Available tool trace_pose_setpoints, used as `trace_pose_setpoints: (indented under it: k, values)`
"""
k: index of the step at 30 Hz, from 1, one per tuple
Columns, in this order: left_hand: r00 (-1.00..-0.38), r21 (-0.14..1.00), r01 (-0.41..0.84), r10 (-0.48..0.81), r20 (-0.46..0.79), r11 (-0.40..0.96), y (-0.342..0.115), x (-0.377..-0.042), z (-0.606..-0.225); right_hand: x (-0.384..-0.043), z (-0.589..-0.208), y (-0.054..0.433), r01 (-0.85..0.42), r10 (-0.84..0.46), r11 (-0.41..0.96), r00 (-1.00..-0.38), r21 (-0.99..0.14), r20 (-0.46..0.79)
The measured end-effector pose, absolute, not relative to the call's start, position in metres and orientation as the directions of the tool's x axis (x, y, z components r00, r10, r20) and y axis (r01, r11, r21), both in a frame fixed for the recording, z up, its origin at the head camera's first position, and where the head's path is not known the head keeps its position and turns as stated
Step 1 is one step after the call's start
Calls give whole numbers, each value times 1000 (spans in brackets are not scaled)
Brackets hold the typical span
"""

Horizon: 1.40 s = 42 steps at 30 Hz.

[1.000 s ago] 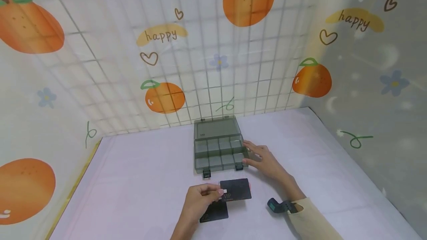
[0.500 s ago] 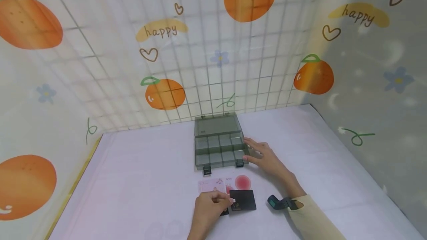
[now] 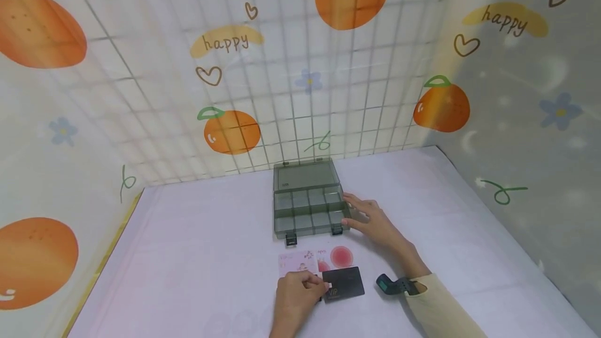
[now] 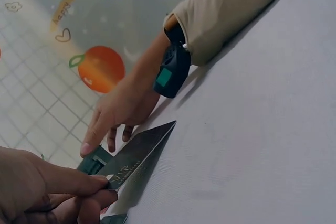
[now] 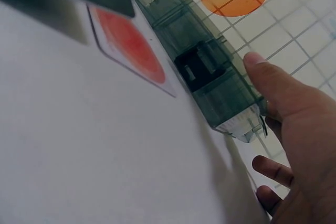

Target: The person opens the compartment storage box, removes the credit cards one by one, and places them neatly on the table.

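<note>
My left hand (image 3: 298,296) pinches a black card (image 3: 346,282) marked VIP between thumb and fingers. In the left wrist view the held card (image 4: 142,148) tilts up off the table. A small white spot shows at the fingertips; I cannot tell what it is. Another dark card (image 4: 114,219) is mostly hidden beneath that hand. My right hand (image 3: 375,223) touches the right end of a green see-through compartment box (image 3: 307,176), its lid laid back. In the right wrist view the thumb lies near the box's rim, the other fingers loosely bent.
Between the box and my left hand lie a pink card (image 3: 296,261) and a white card with a red circle (image 3: 341,256). Two latches hang at the box's front, one of them the left latch (image 3: 291,240). A patterned curtain (image 3: 371,82) stands behind the table.
My left hand has moved right and nearer to me with the black card, uncovering the pink card and the red-circle card. The right hand stays at the box.
</note>
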State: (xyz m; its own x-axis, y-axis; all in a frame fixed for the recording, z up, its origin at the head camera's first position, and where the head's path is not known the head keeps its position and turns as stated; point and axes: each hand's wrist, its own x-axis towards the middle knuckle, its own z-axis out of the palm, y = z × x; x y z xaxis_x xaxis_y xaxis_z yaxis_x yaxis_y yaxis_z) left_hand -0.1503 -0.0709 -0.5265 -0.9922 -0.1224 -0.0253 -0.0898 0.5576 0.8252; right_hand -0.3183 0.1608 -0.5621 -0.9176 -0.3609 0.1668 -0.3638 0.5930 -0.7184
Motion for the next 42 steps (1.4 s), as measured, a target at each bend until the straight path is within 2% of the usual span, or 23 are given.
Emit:
trace_pose_setpoints:
  k: [18, 25, 33, 42]
  values:
    - [-981, 708, -9, -145, 132, 706, -61, -150, -526, -317, -561, 161, -387, -369, 577, -909, -719, 193]
    - [-985, 757, 19, -118, 127, 653, -68, -152, -524, -316, -561, 162, -408, -375, 576, -902, -708, 215]
    - [-957, 775, 43, -197, 213, 630, -94, -165, -523, -317, -562, 162, -416, -393, 576, -896, -703, 209]
    - [-946, 767, 53, -215, 244, 640, -120, -170, -530, -314, -564, 162, -414, -398, 573, -895, -707, 202]
